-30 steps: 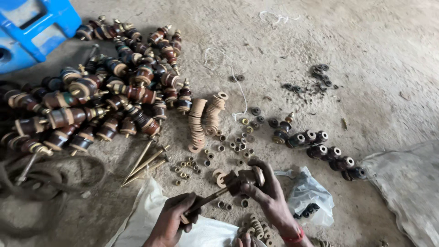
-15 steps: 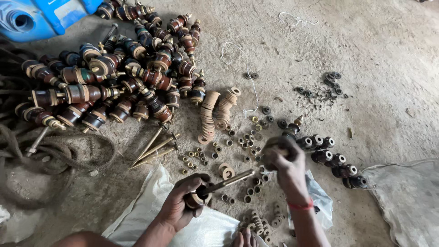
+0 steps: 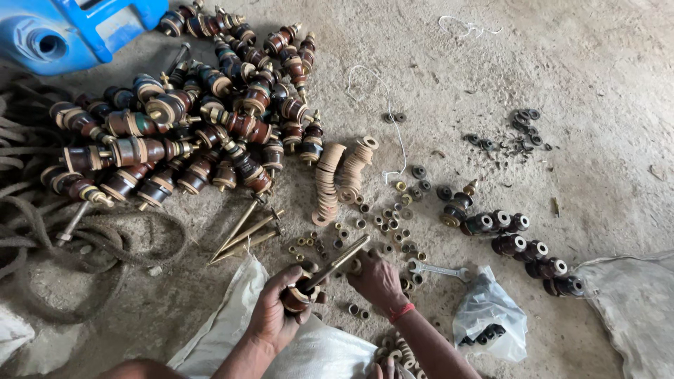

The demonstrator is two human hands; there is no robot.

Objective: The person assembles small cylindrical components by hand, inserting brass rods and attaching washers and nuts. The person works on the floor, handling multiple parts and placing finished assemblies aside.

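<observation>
Half a second before, the right hand (image 3: 377,279) had hovered higher over the scattered brass nuts (image 3: 382,219); it had since dropped to the tip of the long brass bolt (image 3: 335,262), fingers curled around something too small to make out. On the concrete floor (image 3: 576,63), toward its far left, lay the large heap of brown insulators (image 3: 189,126), a blue container (image 3: 67,28) at the far left corner. Nearer the middle stood two stacks of tan washers (image 3: 340,175). The left hand (image 3: 277,309) gripped a brown insulator (image 3: 298,298) carrying that bolt, above a white sack (image 3: 232,316) at the near edge.
</observation>
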